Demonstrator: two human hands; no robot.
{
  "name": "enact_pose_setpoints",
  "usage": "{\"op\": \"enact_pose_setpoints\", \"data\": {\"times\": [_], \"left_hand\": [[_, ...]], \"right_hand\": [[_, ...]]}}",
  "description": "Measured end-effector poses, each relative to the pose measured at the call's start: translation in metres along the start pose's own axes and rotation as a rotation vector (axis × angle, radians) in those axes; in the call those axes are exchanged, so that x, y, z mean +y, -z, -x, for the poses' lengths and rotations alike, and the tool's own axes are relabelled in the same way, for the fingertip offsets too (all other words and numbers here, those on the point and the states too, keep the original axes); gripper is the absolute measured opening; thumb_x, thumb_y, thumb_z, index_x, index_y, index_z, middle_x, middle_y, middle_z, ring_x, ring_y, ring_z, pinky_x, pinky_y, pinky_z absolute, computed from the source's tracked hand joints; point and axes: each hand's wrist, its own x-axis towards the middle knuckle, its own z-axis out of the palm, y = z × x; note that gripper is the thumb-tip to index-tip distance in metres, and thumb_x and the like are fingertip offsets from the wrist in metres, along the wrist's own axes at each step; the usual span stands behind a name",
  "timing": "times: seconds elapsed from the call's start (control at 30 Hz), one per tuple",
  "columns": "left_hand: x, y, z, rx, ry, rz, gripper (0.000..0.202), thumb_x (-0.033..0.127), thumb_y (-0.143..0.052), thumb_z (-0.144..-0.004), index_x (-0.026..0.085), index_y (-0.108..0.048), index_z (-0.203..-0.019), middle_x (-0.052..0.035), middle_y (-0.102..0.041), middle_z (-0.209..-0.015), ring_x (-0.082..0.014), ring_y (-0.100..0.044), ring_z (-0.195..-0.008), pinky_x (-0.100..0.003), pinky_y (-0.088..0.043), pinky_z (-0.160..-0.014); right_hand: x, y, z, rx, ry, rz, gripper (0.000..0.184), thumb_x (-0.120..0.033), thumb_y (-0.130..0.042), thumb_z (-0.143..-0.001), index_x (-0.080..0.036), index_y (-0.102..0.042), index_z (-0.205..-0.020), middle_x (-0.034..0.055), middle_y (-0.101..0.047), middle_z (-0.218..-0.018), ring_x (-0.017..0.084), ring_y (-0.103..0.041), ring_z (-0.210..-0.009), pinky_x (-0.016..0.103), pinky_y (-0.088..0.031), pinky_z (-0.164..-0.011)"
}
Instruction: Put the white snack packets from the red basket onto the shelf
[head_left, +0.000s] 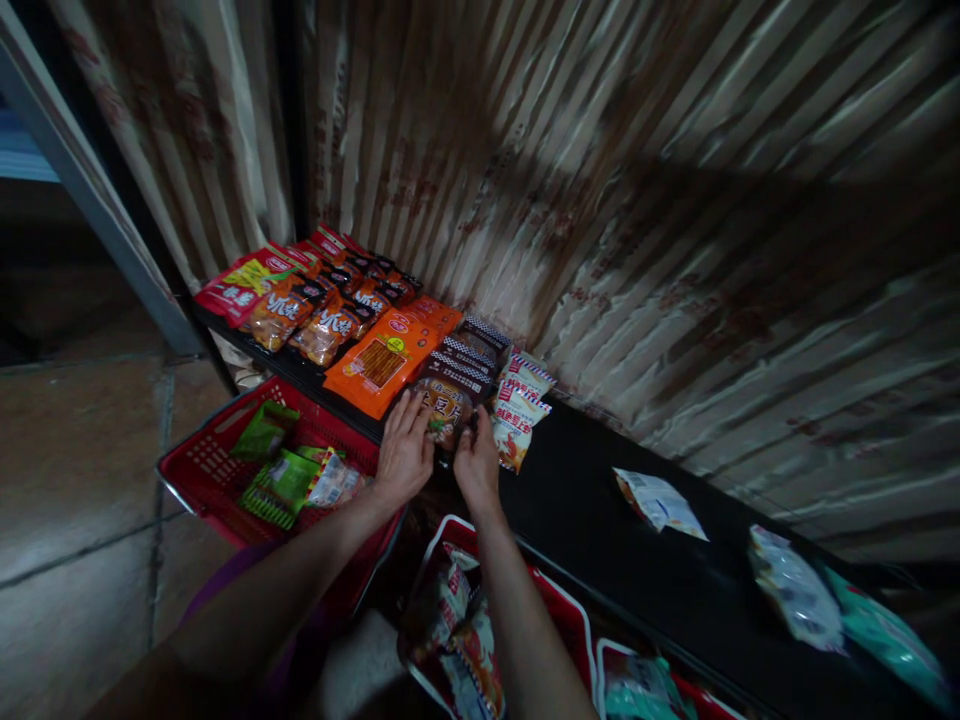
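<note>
Both your forearms run up from the bottom edge and meet at the front of the black tabletop (592,500). Your left hand (405,452) lies palm down, its fingers (411,408) stretched out flat and close together on the near left corner of the dark brown packet (450,395). Your right hand (478,462) sits just beside it at the packet's near right corner, with the fingers curled at the edge. It's too dim to say if they're actually pinching it or just resting there.

That packet is the front one of an overlapping row, maybe three or four deep, lying between the orange packets (384,362) (two I can count) and a white and red packet (521,412).

Further right there are three loose packets, well apart from your hands: a pale one (660,502), a clear one (795,590) and a teal one (889,635) cut off by the frame.

Three red baskets sit below the tabletop: the left basket (196,470), the middle basket (559,612) partly behind your right arm, and a third basket (609,655) cut off at the bottom. The far packets' labels are unreadable.
</note>
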Motion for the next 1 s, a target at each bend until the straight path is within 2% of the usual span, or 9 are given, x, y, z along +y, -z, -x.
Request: {"op": "enact_pose_setpoints", "data": {"times": [0.2,0.3,0.5,0.57,0.7,0.87,1.0], "left_hand": [[-0.010,0.002,0.000,-0.156,-0.021,-0.038,0.054,0.017,-0.048,-0.081,0.009,-0.041,-0.134,-0.0172,-0.032,-0.148,-0.0291,-0.018,-0.141,-0.052,-0.025,-0.112],[-0.015,0.001,0.001,-0.182,-0.030,-0.043,0.055,0.019,-0.051,-0.080,0.012,-0.041,-0.134,-0.0162,-0.028,-0.150,-0.0296,-0.017,-0.141,-0.054,-0.025,-0.111],[-0.020,-0.003,-0.002,-0.173,-0.038,-0.012,0.055,0.017,-0.051,-0.079,0.016,-0.041,-0.133,-0.0138,-0.030,-0.149,-0.0275,-0.022,-0.140,-0.053,-0.026,-0.111],[-0.021,-0.003,-0.003,-0.164,-0.029,-0.003,0.055,0.015,-0.050,-0.078,0.016,-0.041,-0.132,-0.0138,-0.031,-0.149,-0.0277,-0.024,-0.139,-0.053,-0.028,-0.111],[-0.021,-0.004,-0.004,-0.154,-0.022,0.011,0.054,0.012,-0.049,-0.078,0.015,-0.042,-0.132,-0.0143,-0.030,-0.149,-0.0279,-0.025,-0.139,-0.051,-0.029,-0.111],[-0.022,-0.005,-0.005,-0.156,-0.013,0.012,0.053,0.011,-0.048,-0.078,0.013,-0.043,-0.131,-0.0151,-0.030,-0.149,-0.0283,-0.026,-0.138,-0.051,-0.028,-0.112],[-0.023,-0.005,-0.006,-0.140,-0.010,0.027,0.053,0.011,-0.048,-0.078,0.016,-0.043,-0.131,-0.0127,-0.032,-0.148,-0.0273,-0.026,-0.138,-0.052,-0.029,-0.111]], "right_hand": [[-0.004,-0.001,-0.022,-0.049,-0.112,0.048,0.065,-0.024,-0.042,-0.076,-0.009,-0.035,-0.140,0.0154,-0.045,-0.140,0.026,-0.041,-0.130,0.045,-0.029,-0.109],[-0.002,0.000,-0.030,-0.044,-0.140,0.039,0.067,-0.024,-0.044,-0.074,-0.011,-0.037,-0.139,0.0133,-0.047,-0.138,0.026,-0.043,-0.128,0.043,-0.031,-0.108],[0.008,-0.001,-0.041,-0.079,-0.213,0.091,0.069,-0.027,-0.052,-0.071,-0.018,-0.039,-0.138,0.0110,-0.060,-0.124,0.027,-0.060,-0.107,0.045,-0.042,-0.096],[0.009,-0.003,-0.042,-0.056,-0.176,0.105,0.066,-0.028,-0.053,-0.072,-0.018,-0.041,-0.136,0.0116,-0.058,-0.126,0.028,-0.057,-0.112,0.045,-0.040,-0.098],[0.008,-0.007,-0.046,-0.024,-0.115,0.147,0.063,-0.027,-0.051,-0.073,-0.014,-0.043,-0.134,0.0164,-0.046,-0.138,0.032,-0.045,-0.126,0.046,-0.032,-0.103],[0.007,-0.008,-0.052,-0.097,-0.228,0.115,0.067,-0.029,-0.054,-0.072,-0.019,-0.040,-0.136,0.0143,-0.057,-0.127,0.031,-0.055,-0.114,0.048,-0.036,-0.098],[-0.003,-0.008,-0.049,-0.120,-0.267,0.161,0.070,-0.025,-0.052,-0.072,-0.019,-0.035,-0.140,0.0145,-0.055,-0.130,0.031,-0.055,-0.115,0.049,-0.037,-0.098]]}}
